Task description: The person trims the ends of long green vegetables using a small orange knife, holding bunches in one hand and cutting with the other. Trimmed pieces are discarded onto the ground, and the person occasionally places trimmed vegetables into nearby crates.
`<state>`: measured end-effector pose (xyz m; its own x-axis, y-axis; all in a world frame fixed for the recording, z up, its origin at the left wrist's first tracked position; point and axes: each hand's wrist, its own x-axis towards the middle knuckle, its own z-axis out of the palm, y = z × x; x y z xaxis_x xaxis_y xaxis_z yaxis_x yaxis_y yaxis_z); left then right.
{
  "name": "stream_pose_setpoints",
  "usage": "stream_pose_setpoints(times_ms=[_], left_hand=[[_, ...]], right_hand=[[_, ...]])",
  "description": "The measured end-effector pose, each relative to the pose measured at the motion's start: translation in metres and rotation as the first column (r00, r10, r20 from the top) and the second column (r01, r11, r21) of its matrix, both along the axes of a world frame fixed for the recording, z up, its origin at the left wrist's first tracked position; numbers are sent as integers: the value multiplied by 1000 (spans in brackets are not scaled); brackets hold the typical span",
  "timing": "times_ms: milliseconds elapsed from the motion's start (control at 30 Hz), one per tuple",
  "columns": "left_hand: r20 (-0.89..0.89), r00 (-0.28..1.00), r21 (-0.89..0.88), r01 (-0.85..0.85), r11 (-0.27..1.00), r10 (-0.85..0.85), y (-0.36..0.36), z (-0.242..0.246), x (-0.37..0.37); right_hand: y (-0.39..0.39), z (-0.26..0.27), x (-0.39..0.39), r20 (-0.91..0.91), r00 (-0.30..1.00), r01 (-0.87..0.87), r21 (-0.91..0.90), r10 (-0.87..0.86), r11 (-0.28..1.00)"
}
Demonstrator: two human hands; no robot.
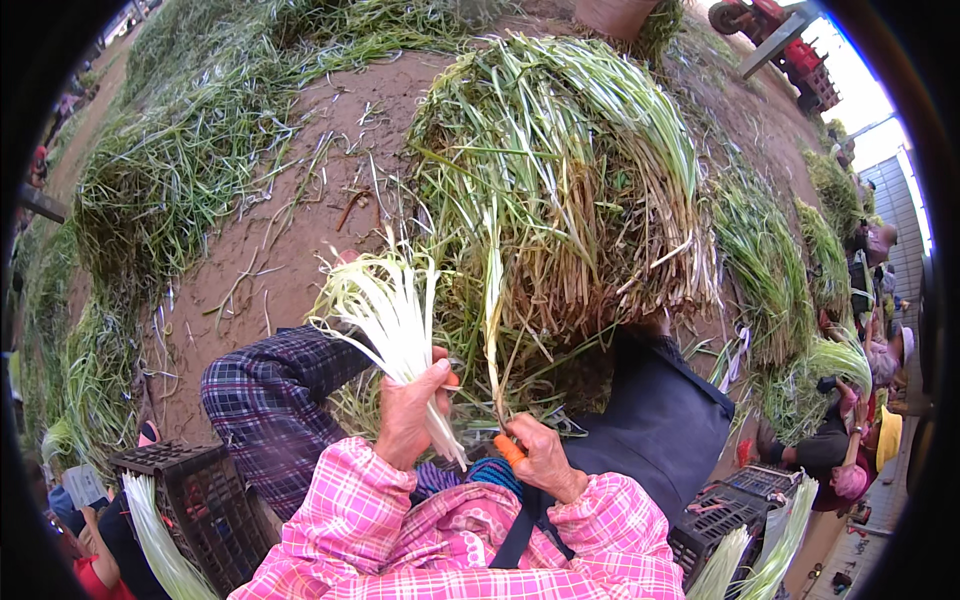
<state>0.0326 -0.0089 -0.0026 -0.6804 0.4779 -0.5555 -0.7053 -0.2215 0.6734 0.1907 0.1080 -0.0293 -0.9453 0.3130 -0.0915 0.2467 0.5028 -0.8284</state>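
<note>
My left hand [412,405] is closed around a bunch of cleaned white stalks [390,319]. Their pale yellow-green tips fan out up and left, and the cut-looking lower ends stick out below the fist. An orange finger cover shows on this hand. Close by on the right, my right hand [536,454] pinches the lower end of a single yellowish stalk [492,322], which runs up towards the heap. Orange covers its finger too. Beyond both hands lies a large heap of uncleaned, scallion-like plants [570,187], with brown root ends facing me and green leaves bending away.
Loose green leaves [180,165] cover the soil at left. Black plastic crates [195,510] stand on both sides, with pale stalk bundles [780,532] by the right one. Other people [855,450] sit at right beside more heaps [757,262]. A red vehicle [787,52] stands farther back.
</note>
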Motion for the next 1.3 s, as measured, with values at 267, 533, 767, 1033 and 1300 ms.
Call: stream_pose_setpoints(times_ms=[267, 533, 767, 1033, 1300], left_hand=[[-79, 989, 10, 124, 992, -122, 2, -6, 5], [-143, 985, -13, 98, 995, -99, 1, -4, 4], [-247, 964, 31, 106, 994, -96, 1, 1, 15], [-90, 993, 136, 88, 987, -76, 0, 1, 10], [-230, 953, -29, 194, 981, -195, 1, -2, 15]], right_hand=[[-14, 7, -5, -101, 970, -195, 213, 220, 957], [5, 21, -19, 44, 995, -87, -41, 89, 995], [0, 33, -89, -69, 960, 216, -437, -272, 873], [-13, 23, -85, -176, 840, 263, -695, -513, 669], [-9, 22, -85, -115, 880, 317, -580, -461, 750]])
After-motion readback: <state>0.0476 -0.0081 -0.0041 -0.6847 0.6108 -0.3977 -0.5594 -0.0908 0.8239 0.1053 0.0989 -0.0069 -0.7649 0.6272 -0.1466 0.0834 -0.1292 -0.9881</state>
